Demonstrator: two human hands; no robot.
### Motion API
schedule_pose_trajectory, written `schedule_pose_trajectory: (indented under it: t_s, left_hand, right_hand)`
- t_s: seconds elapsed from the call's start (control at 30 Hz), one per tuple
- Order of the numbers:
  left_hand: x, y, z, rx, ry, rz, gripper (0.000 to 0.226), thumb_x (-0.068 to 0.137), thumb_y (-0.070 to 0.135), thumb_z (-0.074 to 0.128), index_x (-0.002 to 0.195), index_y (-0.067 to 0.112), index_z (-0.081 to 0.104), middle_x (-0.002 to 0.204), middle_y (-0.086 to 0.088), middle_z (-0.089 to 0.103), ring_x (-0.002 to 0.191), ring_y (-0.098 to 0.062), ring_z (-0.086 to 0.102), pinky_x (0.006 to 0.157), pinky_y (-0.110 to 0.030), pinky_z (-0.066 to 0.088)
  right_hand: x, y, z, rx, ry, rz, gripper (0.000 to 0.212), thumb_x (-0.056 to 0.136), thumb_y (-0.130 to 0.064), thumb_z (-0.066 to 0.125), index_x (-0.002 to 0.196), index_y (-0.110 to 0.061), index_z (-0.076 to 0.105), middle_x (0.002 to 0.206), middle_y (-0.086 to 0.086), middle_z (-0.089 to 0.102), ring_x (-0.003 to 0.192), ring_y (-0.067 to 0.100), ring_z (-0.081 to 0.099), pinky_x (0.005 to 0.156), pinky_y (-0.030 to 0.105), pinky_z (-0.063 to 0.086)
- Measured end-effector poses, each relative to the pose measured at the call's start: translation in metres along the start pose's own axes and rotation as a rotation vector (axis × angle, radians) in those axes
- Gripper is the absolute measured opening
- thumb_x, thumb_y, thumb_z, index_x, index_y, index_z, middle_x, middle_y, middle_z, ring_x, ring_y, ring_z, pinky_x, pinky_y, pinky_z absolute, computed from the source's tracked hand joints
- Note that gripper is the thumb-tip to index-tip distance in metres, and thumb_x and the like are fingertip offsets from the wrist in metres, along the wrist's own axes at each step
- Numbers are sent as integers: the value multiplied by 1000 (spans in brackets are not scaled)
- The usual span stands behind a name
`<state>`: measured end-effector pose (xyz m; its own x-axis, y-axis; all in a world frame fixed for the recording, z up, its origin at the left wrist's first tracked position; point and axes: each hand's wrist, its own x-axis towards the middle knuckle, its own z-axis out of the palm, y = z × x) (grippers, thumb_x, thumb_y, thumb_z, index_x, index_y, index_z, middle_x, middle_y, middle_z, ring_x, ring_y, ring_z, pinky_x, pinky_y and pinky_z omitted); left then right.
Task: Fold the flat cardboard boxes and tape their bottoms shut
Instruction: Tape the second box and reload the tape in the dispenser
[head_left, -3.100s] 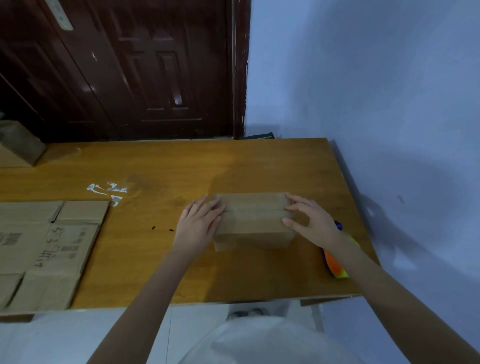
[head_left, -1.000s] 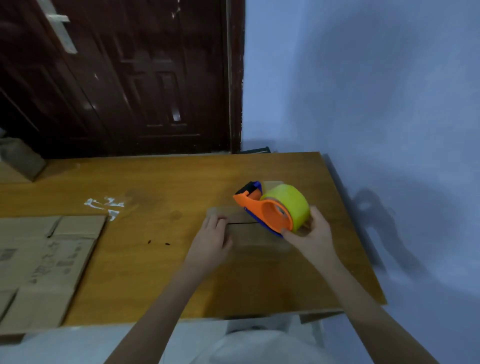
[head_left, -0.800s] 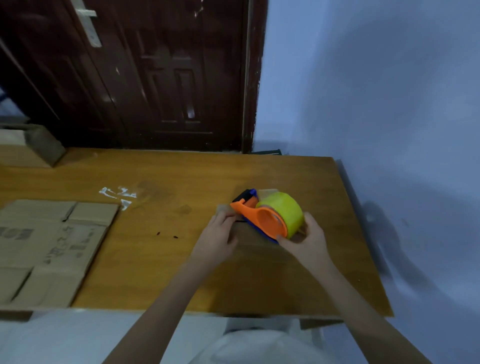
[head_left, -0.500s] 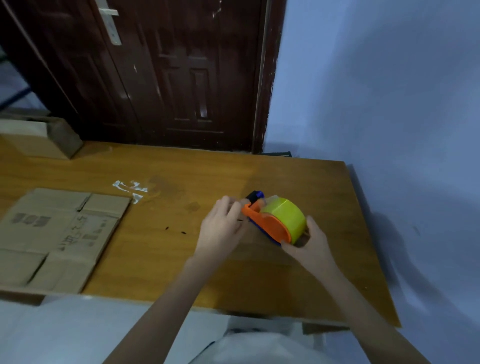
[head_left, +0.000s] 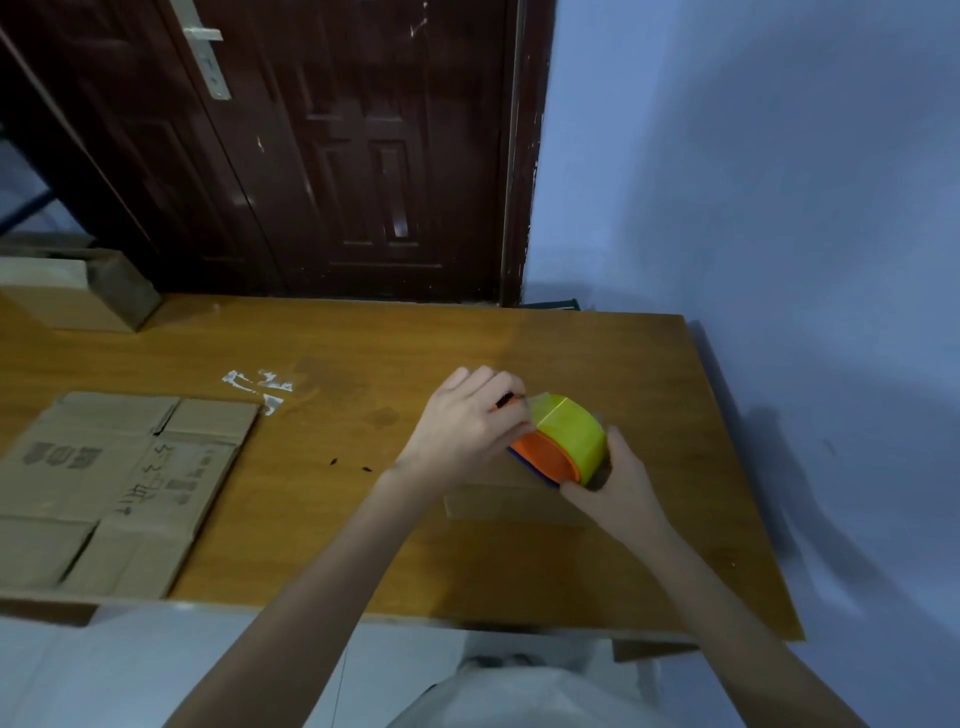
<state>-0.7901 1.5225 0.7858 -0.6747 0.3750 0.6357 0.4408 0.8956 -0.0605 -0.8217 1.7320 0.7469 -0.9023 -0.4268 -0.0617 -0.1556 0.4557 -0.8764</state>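
A small folded cardboard box (head_left: 511, 506) lies on the wooden table (head_left: 363, 561), mostly hidden by my hands. Above it my right hand (head_left: 615, 486) grips an orange and blue tape dispenser (head_left: 550, 457) with a yellow-green tape roll (head_left: 574, 434). My left hand (head_left: 467, 426) covers the dispenser's front end, fingers curled and pinching the loose tape end there. A flat unfolded cardboard box (head_left: 119, 483) lies at the table's left front.
A brown box (head_left: 72, 296) stands at the far left back of the table. White marks (head_left: 260, 387) stain the tabletop. A dark wooden door (head_left: 311, 145) is behind the table, and a blue wall (head_left: 779, 208) runs along its right edge.
My right hand picked up the tape dispenser and brought it over the folded box. My left hand left the box's top and moved up to the dispenser's front end.
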Motion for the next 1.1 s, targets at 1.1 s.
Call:
schedule_pose_trajectory:
  t_s: [1.1]
  left_hand:
    - [-34,-38,42,-237,-462,-1113,20,98,33,45,91,15,50,73,2,51,80,-28,60,85,-40,45]
  right_hand:
    - [7,7,-4,-100,-28,24,42,73,-12,77,85,-19,38,83,3,52,73,17,55,56,30,44]
